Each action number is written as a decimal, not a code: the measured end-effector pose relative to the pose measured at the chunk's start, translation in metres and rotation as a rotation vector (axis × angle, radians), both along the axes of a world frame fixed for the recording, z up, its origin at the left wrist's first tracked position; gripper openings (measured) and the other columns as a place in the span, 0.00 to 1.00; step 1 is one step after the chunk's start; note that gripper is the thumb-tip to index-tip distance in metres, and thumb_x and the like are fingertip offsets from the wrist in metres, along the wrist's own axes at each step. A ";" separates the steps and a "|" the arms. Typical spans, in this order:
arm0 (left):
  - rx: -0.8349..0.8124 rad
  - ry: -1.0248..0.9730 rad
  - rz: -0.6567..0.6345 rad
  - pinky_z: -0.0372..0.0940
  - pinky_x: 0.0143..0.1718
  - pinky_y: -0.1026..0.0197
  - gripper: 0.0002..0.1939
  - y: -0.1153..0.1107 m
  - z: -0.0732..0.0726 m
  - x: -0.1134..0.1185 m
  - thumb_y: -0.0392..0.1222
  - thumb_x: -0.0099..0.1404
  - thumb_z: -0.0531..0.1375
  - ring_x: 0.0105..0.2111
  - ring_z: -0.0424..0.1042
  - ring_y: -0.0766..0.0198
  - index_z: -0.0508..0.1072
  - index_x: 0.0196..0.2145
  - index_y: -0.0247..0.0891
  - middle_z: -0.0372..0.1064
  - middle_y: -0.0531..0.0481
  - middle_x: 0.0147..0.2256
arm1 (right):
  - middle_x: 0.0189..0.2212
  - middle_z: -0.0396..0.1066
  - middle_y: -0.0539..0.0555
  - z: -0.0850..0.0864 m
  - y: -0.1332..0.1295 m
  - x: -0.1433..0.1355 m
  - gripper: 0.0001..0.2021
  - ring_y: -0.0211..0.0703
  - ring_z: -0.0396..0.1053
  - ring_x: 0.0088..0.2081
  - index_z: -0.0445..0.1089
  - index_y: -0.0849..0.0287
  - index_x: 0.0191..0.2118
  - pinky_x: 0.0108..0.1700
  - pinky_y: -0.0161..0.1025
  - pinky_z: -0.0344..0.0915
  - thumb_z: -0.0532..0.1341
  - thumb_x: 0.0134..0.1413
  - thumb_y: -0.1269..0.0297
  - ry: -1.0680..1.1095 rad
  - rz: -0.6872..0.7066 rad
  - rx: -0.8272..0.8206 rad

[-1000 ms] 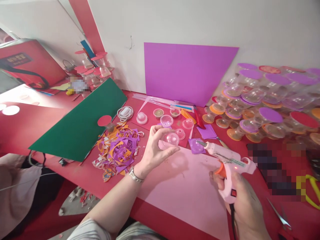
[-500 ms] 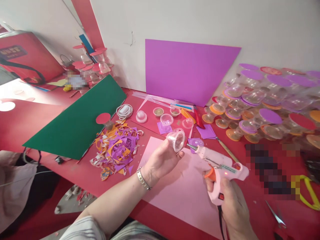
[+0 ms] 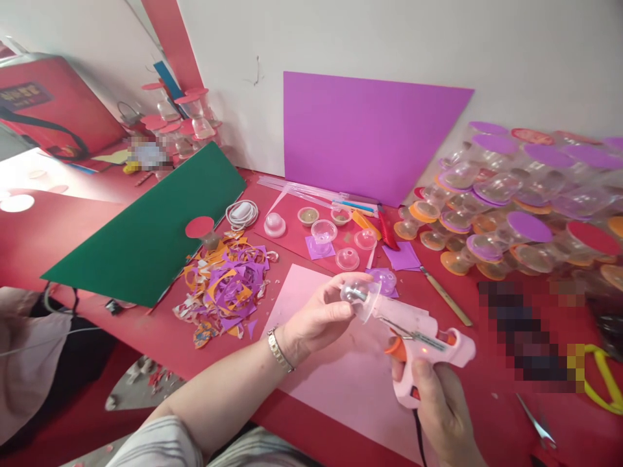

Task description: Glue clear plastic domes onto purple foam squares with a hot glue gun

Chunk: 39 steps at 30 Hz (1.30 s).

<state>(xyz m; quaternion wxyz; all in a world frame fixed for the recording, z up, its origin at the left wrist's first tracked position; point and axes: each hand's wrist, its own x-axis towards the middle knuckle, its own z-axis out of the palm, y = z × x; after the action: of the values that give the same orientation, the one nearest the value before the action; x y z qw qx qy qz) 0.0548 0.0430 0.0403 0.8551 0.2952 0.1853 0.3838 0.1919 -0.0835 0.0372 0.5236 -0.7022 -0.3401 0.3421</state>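
My left hand (image 3: 316,319) grips a small clear plastic dome-shaped cup (image 3: 370,305) by its rounded end, its rim facing right. Wrapped around the handle of a pink hot glue gun (image 3: 405,316) is my right hand (image 3: 440,399), a finger at the orange trigger. The gun's metal nozzle reaches inside the cup and shows through the plastic; whether its tip touches the wall I cannot tell. Both hands are above a pink sheet (image 3: 335,395). Just beyond them lie more clear cups (image 3: 347,259) and purple foam squares (image 3: 403,255).
Stacked plastic hourglass shapes (image 3: 525,188) crowd the right. A green board (image 3: 146,220) and a scrap pile (image 3: 233,285) lie left. A purple sheet (image 3: 365,136) leans on the wall. A wooden-handled tool (image 3: 448,298) and scissors (image 3: 538,421) lie right; another person sits far left.
My left hand has turned the cup so its rim faces the glue gun and brought it slightly down and right. The glue gun has moved left, its nozzle now inside the cup.
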 end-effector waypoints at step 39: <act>0.107 0.146 0.008 0.63 0.41 0.62 0.30 -0.011 -0.008 0.009 0.50 0.45 0.76 0.35 0.68 0.65 0.76 0.44 0.37 0.72 0.51 0.35 | 0.17 0.67 0.52 -0.012 0.013 0.010 0.28 0.42 0.66 0.21 0.67 0.56 0.22 0.25 0.37 0.66 0.54 0.55 0.36 0.022 0.194 -0.087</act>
<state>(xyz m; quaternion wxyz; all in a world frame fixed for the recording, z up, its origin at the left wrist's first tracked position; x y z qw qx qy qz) 0.0641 0.0321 0.0322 0.8207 0.3668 0.2278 0.3742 0.2022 -0.0702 0.0254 0.4607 -0.6842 -0.3857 0.4134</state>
